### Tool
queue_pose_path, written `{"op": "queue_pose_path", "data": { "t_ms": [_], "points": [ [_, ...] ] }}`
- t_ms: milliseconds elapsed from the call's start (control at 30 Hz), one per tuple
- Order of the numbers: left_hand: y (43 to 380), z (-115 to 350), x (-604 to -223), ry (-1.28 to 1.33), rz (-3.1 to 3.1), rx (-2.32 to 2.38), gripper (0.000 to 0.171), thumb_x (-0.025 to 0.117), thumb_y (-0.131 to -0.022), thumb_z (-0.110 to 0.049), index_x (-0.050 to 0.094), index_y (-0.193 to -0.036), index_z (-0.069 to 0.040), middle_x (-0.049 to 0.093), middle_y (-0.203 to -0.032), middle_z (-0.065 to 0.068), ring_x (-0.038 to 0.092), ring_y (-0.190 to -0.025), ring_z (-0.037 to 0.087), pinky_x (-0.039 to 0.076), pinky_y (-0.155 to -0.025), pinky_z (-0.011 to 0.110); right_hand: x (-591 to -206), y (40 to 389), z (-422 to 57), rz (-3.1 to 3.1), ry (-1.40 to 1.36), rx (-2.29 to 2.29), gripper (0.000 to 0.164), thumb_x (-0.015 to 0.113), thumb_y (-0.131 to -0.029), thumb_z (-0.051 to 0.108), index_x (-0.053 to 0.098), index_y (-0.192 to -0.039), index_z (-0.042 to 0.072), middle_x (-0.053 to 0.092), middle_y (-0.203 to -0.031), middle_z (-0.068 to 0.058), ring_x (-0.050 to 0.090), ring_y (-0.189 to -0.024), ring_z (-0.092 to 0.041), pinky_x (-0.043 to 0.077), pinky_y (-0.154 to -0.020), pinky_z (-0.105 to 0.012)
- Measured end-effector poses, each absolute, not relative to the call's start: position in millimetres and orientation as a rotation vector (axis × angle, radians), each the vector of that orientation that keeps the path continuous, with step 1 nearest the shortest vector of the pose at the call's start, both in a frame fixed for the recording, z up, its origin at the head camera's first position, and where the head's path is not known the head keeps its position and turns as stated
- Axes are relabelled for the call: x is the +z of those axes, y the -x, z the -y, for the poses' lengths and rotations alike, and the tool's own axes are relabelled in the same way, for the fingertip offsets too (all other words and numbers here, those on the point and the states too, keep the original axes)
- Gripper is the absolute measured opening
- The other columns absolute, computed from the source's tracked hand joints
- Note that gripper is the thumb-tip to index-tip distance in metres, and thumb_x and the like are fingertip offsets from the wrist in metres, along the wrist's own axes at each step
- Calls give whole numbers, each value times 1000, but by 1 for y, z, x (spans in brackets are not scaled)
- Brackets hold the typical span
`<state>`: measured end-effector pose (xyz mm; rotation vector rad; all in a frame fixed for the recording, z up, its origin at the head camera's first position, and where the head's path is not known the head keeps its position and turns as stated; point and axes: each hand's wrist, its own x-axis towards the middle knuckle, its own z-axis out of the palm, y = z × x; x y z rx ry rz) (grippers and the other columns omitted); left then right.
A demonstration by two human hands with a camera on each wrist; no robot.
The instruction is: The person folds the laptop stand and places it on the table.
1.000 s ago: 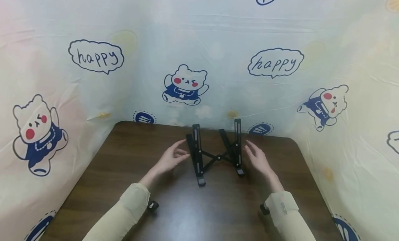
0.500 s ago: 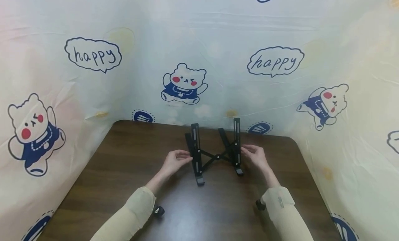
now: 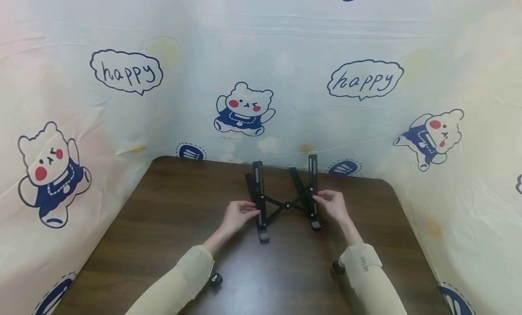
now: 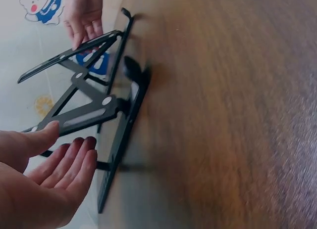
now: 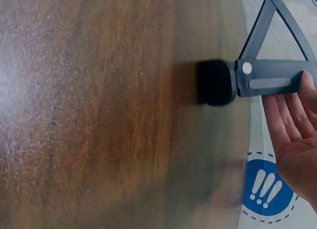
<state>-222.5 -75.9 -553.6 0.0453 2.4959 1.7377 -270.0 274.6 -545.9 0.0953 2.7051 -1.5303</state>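
A black folding laptop stand (image 3: 287, 205) stands unfolded toward the back of the table, its two side rails joined by crossed bars. My left hand (image 3: 239, 216) pinches the left rail from outside; in the left wrist view its thumb (image 4: 47, 136) lies on the upper rail, fingers curled below. On the far side, my right hand (image 3: 335, 206) grips the right rail. Seen by the right wrist camera, that thumb (image 5: 308, 83) presses the slotted rail (image 5: 267, 67) and the fingers sit under it. Padded front lips (image 3: 263, 237) point toward me.
The brown wooden table (image 3: 163, 242) extends around the stand. Behind and beside it hangs a pale curtain (image 3: 285, 47) printed with cartoon bears and "happy" bubbles, close past the table's back edge. Dark wrist cameras (image 3: 216, 279) sit at both sleeve cuffs.
Both hands have moved inward from beside the stand, their spread fingers closing onto its side rails. The stand has stayed in place; the head view has shifted slightly.
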Motion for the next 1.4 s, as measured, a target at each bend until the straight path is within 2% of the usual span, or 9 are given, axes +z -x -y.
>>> {"op": "queue_pose_path", "data": {
  "t_ms": [133, 233, 467, 567, 667, 733, 967, 1200, 1400],
  "points": [
    [222, 70, -556, 10, -2513, 1721, 36, 84, -97, -11, 75, -126, 9, 79, -124, 27, 79, -115, 39, 67, -97, 46, -549, 267, -272, -2713, -93, -1548, 25, 75, -106, 16, 76, -120, -5, 80, -119, -26, 79, -105, -37, 66, -85, -31],
    [221, 69, -557, 45, -2526, 1712, 35, 84, -97, -11, 75, -125, 9, 79, -124, 27, 79, -115, 39, 67, -98, 46, -550, 265, -270, -2714, -93, -1557, 24, 74, -107, 16, 77, -119, -4, 81, -117, -26, 80, -102, -36, 66, -84, -32],
    [226, 72, -557, 82, -2594, 1715, 27, 85, -96, -11, 79, -112, 9, 82, -110, 27, 83, -99, 34, 69, -83, 39, -551, 261, -266, -2702, -57, -1599, 20, 74, -106, 13, 76, -115, -5, 81, -112, -24, 80, -89, -28, 64, -76, -25],
    [229, 74, -557, 119, -2589, 1727, 25, 85, -96, -11, 80, -112, 8, 83, -110, 26, 83, -94, 30, 67, -79, 33, -552, 258, -264, -2690, -34, -1606, 17, 74, -105, 9, 76, -112, -6, 81, -109, -25, 79, -85, -30, 66, -75, -32],
    [231, 76, -557, 127, -2586, 1730, 22, 85, -96, -10, 81, -112, 6, 84, -109, 24, 83, -88, 26, 66, -74, 29, -552, 255, -263, -2673, -24, -1609, 17, 74, -105, 8, 75, -112, -7, 81, -108, -25, 80, -84, -31, 68, -78, -42],
    [233, 77, -557, 116, -2591, 1724, 21, 84, -96, -9, 81, -112, 5, 84, -108, 24, 82, -84, 25, 65, -73, 28, -554, 253, -263, -2665, -22, -1612, 17, 73, -105, 8, 75, -112, -7, 81, -108, -25, 80, -83, -29, 69, -79, -44],
    [241, 81, -557, 86, -2623, 1691, 21, 84, -96, -8, 81, -112, 6, 83, -110, 25, 83, -81, 26, 68, -74, 32, -554, 250, -262, -2661, 22, -1596, 15, 72, -106, 9, 76, -108, -6, 80, -102, -23, 79, -81, -30, 67, -73, -37],
    [247, 86, -556, 59, -2652, 1613, 21, 83, -97, -8, 81, -113, 6, 83, -112, 26, 83, -83, 28, 69, -75, 35, -556, 247, -261, -2642, 88, -1566, 15, 72, -107, 10, 78, -104, -3, 79, -95, -18, 78, -81, -33, 65, -72, -39],
    [253, 89, -554, -8, -2663, 1519, 17, 82, -99, -9, 82, -111, 2, 84, -106, 21, 77, -77, 19, 62, -68, 31, -557, 245, -260, -2662, 69, -1518, 15, 71, -108, 12, 80, -104, 0, 78, -93, -15, 77, -80, -28, 62, -71, -34]
  ]
}}
